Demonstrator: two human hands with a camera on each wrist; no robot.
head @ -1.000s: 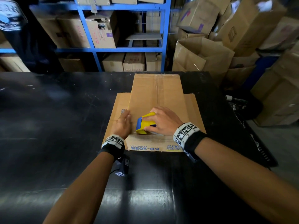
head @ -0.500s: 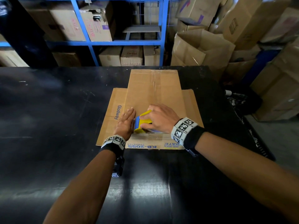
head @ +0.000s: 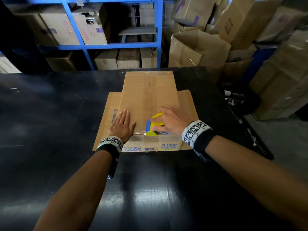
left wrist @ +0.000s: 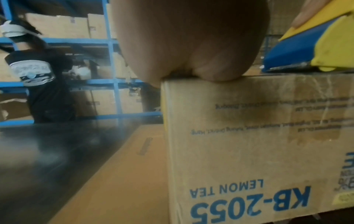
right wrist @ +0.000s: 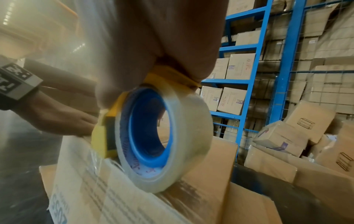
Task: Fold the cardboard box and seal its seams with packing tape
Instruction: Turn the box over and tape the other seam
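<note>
Head view: cardboard box (head: 150, 97) sits on the black table (head: 50, 105), closed face up, side flaps splayed flat to left and right, blue print "KB-2055" on the near side. Left hand (head: 122, 126) lies flat on the box top near its near-left corner, fingers straight and together, palm pressing down. Right hand (head: 170, 120) is curled round the yellow-and-blue tape dispenser (head: 154, 125), which sits on the box top at the near edge, just right of the left hand. A clear strip of tape (head: 139, 132) runs from the dispenser's left end toward the left hand along the near edge. Blue shelving (head: 156, 30) with cartons stands beyond the far edge; loose cartons (head: 200, 52) are piled far right.

Left wrist view: heel of the left hand (left wrist: 191, 37) rests on the box's (left wrist: 249, 136) top near edge. "LEMON TEA" and "KB-2055" read upside down on the side. Dispenser (left wrist: 310, 50) is at upper right, on the box top. A person in dark clothes (left wrist: 38, 78) stands by the shelving at far left.

Right wrist view: right hand (right wrist: 153, 45) grips the yellow frame (right wrist: 104, 136); clear tape roll (right wrist: 164, 136) on a blue core touches the box (right wrist: 210, 174). Film below the frame looks stuck to the cardboard, though blur makes it hard to confirm. Left hand (right wrist: 57, 119) is flat on the box just left of it
</note>
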